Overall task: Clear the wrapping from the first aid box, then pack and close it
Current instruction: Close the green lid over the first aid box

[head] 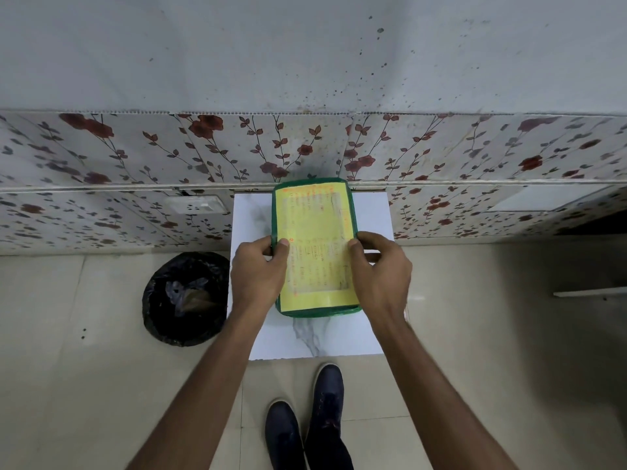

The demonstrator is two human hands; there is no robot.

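Observation:
The first aid box (314,212) is green with a large yellow printed label on top. It lies flat on a small white marble-patterned table (369,320), its far end near the wall. My left hand (259,273) grips the box's left edge with the thumb on the label. On the opposite edge my right hand (380,269) holds it the same way. A glossy film seems to cover the box; I cannot tell for sure.
A bin lined with a black bag (185,298) stands on the floor left of the table, with crumpled waste inside. A floral tiled wall (135,157) with a socket (198,205) rises behind. My dark shoes (305,418) are below the table's front edge.

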